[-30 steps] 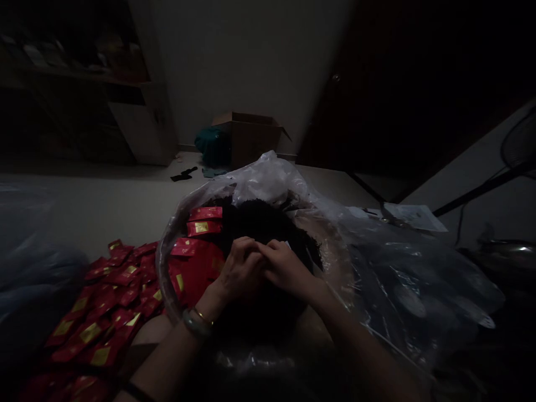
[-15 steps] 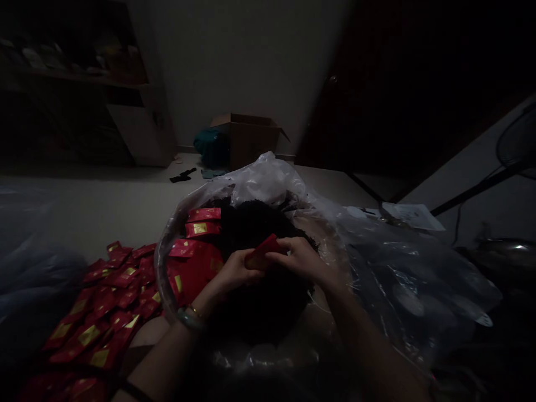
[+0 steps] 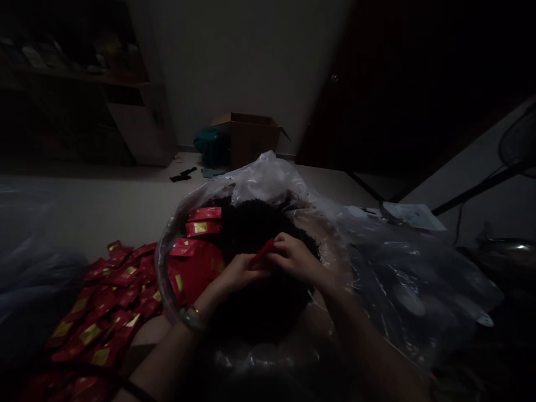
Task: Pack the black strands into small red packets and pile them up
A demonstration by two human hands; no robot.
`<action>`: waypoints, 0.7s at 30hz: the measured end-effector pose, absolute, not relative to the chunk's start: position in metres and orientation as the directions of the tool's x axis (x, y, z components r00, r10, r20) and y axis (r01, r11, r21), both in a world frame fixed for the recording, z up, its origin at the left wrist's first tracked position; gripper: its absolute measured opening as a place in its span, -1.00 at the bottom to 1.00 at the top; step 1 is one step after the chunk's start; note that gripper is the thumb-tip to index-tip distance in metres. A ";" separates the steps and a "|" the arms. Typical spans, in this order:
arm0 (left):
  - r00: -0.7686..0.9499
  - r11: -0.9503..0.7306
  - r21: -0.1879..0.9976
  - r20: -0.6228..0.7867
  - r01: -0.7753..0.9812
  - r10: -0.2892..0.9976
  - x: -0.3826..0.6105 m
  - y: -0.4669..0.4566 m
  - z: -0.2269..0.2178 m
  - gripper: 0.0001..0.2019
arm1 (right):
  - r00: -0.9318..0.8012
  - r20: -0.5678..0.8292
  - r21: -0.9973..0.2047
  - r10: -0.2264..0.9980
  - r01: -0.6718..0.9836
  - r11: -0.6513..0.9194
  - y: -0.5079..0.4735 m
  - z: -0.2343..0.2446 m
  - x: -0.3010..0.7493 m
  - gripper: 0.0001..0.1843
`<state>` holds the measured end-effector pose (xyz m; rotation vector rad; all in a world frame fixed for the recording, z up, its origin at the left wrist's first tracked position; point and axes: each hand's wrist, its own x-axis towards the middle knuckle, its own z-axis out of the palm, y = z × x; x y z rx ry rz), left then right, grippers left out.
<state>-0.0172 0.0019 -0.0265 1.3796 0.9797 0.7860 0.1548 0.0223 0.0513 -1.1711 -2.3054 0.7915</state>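
My left hand (image 3: pixel 235 272) and my right hand (image 3: pixel 296 258) meet over a heap of dark loose material (image 3: pixel 255 223) in a big clear plastic bag (image 3: pixel 268 178). Both pinch a small red sachet (image 3: pixel 261 254), held edge-on between them. The left wrist wears a pale bangle and a thin gold bracelet. Several red sachets with gold labels (image 3: pixel 204 228) lie inside the bag at the heap's left side. What the sachet holds is hidden in the dim light.
A spread of red and gold sachets (image 3: pixel 100 312) covers the surface at lower left. More crumpled clear plastic (image 3: pixel 419 279) lies to the right. Farther back stand an open cardboard box (image 3: pixel 247 137), a teal bundle (image 3: pixel 213 146) and a shelf unit (image 3: pixel 84 84).
One second ago my hands were pressed together over the heap with no sachet showing. Since then they lifted a red sachet, and it now turns edge-on between the fingers.
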 end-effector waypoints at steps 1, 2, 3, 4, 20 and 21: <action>0.420 0.071 0.993 -0.106 0.099 0.901 -0.017 0.002 -0.027 -0.74 | -0.548 0.137 -0.642 0.825 0.585 0.495 0.023 0.051 0.155 -0.84; 0.422 0.075 0.993 -0.107 0.093 0.900 -0.017 0.002 -0.027 -0.74 | -0.553 0.139 -0.637 0.821 0.585 0.502 0.023 0.051 0.154 -0.84; 0.419 0.076 0.994 -0.104 0.083 0.902 -0.016 0.002 -0.027 -0.74 | -0.563 0.128 -0.636 0.816 0.585 0.503 0.023 0.052 0.154 -0.83; 0.411 0.073 0.995 -0.097 0.074 0.906 -0.016 0.002 -0.027 -0.74 | -0.577 0.108 -0.635 0.810 0.586 0.503 0.022 0.053 0.154 -0.82; 0.433 0.217 0.976 -0.187 -0.021 0.882 -0.015 -0.002 -0.020 -0.69 | -0.541 0.140 -0.720 0.829 0.519 0.460 0.021 0.051 0.152 -0.83; 0.434 0.206 0.978 -0.179 -0.016 0.883 -0.016 -0.002 -0.020 -0.70 | -0.567 0.132 -0.713 0.813 0.516 0.475 0.021 0.049 0.151 -0.83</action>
